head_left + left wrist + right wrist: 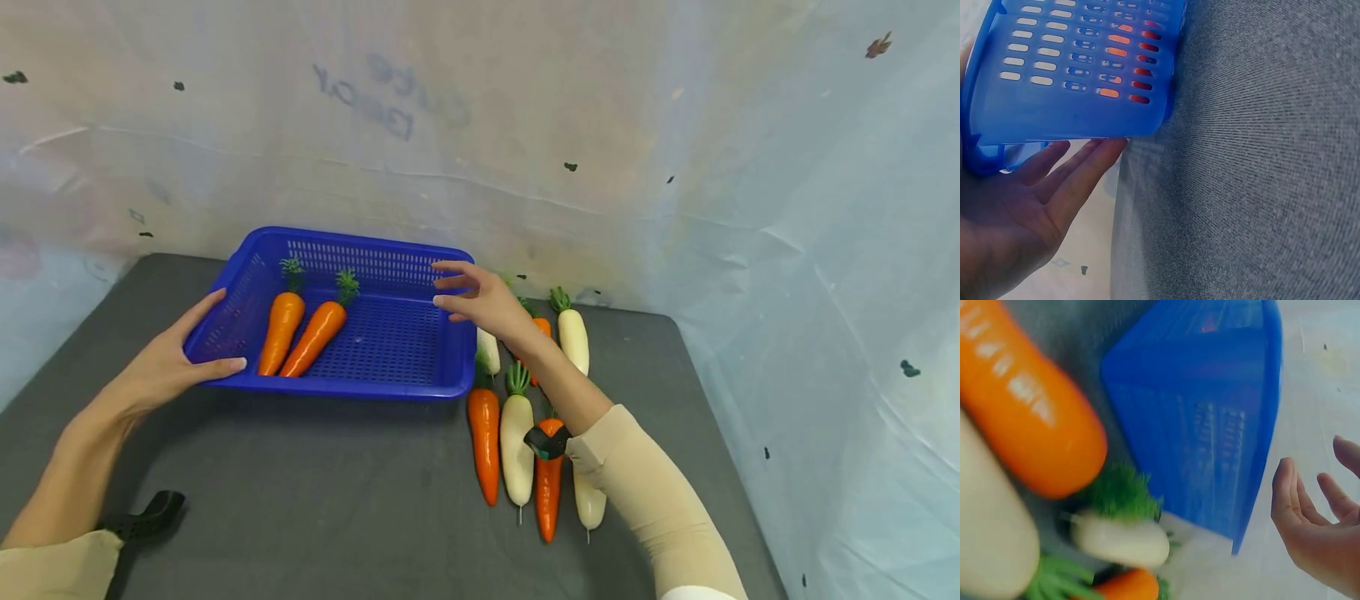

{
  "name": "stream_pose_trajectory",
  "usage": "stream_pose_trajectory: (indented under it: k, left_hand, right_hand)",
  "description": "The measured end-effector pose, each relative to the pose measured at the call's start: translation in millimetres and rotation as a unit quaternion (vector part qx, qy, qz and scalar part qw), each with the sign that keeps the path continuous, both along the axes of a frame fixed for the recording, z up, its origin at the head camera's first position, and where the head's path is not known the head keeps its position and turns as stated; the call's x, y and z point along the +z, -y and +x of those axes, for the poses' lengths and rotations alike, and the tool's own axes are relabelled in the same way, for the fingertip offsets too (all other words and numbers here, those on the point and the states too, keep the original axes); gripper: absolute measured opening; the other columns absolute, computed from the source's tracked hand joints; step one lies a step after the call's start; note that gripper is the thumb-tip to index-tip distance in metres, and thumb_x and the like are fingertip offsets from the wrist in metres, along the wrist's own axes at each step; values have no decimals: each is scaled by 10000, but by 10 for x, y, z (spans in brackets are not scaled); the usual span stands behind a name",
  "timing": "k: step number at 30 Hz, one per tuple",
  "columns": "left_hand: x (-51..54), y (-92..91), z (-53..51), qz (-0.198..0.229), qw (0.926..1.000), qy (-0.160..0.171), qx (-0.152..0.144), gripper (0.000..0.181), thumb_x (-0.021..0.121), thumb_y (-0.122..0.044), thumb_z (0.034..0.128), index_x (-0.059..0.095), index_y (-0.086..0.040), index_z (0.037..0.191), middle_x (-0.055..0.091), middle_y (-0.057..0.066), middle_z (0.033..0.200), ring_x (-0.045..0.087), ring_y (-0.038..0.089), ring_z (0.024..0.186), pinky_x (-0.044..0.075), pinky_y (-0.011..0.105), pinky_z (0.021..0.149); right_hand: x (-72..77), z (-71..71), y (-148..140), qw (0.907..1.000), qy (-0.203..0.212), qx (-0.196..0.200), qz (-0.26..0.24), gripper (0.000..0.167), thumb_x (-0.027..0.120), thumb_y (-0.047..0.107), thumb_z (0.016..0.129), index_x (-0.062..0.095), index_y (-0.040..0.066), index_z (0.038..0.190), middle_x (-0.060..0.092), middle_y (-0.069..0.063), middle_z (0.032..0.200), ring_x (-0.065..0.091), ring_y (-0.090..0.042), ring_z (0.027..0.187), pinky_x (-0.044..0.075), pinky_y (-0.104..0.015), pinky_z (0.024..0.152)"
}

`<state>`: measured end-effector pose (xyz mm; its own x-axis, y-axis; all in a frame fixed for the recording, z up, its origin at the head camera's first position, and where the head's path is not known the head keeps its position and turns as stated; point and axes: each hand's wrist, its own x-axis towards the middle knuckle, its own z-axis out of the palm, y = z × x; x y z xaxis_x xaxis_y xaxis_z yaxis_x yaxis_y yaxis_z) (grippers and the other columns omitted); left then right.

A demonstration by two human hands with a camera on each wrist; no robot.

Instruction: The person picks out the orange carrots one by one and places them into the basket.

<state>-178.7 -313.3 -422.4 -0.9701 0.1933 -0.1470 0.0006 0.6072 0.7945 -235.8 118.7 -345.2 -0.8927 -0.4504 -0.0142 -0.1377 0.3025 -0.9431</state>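
My left hand (161,367) holds a blue plastic basket (337,387) at its left front corner, thumb over the front rim. In the left wrist view its fingers (1085,169) lie along the end wall. Two carrots (282,325) with green tops lie inside the basket's left half. Above the right end of the basket, my right hand (487,304) hangs with spread, loosely bent fingers and nothing in them. In the right wrist view that hand (1322,531) is apart from the basket wall (1210,444).
Right of the basket, carrots (484,442) and white radishes (517,450) lie in rows on the dark grey table (322,500), some hidden by my right arm. Pale sheeting (750,167) hangs behind and to the right of the table.
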Motion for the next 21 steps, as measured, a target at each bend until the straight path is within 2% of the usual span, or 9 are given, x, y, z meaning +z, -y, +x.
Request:
stream_pose_trajectory:
  k: [8,12,17,21]
  left_hand:
    - [10,-28,11,-16,10000,-41,42,1057,700,-344,926,-137,-351,1573,-59,323,1604,187,669,1316,204,824,965]
    - [9,-26,18,-14,10000,-80,41,1060,705,-338,923,-131,-348,1575,-56,318,1606,184,671,1321,207,824,963]
    - [8,-25,20,-7,9999,-143,52,1065,713,-328,918,-122,-341,1579,-55,318,1606,178,673,1324,203,823,964]
    - [7,-32,15,-32,9999,-99,57,1064,707,-345,921,-132,-341,1576,-47,333,1600,187,674,1317,210,823,960]
  right_hand:
    - [11,65,-294,9996,-43,-193,214,507,683,185,956,519,189,1436,590,-123,1350,639,-246,1130,543,-476,926]
    - [-23,111,-430,9990,-117,-320,301,512,674,170,962,509,164,1446,578,-157,1364,638,-305,1128,551,-460,910]
    - [-64,180,-603,9983,-177,-433,348,497,666,148,964,516,171,1437,593,-112,1333,643,-319,1119,570,-402,869]
    - [-110,229,-767,9974,-118,-575,424,484,666,167,966,521,187,1427,593,-93,1332,641,-318,1123,567,-413,884]
